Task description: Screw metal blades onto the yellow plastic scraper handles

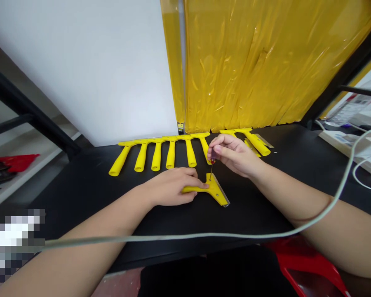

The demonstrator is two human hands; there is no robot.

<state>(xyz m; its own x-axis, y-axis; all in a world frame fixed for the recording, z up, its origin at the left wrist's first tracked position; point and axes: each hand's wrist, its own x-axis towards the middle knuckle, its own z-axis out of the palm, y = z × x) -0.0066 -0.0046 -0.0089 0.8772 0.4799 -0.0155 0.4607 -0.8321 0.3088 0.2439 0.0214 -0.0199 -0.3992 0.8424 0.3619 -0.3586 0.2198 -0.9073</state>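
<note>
A yellow scraper (217,193) lies on the black table, its wide head and metal blade pointing right. My left hand (176,185) is closed around its handle and presses it against the tabletop. Between the fingers of my right hand (233,154) is a small screwdriver (212,163) with a dark red handle, most of it hidden by the fingers. The screwdriver stands nearly upright, with its tip at the upper part of the scraper's head. A screw shows in the lower part of that head.
Several yellow scrapers (156,154) are lined up along the table's back edge, and more (256,142) lie behind my right hand. A pale cable (204,236) crosses in front of my forearms. White power strips (352,148) sit at the right. Black frame bars (27,111) flank the table (89,194).
</note>
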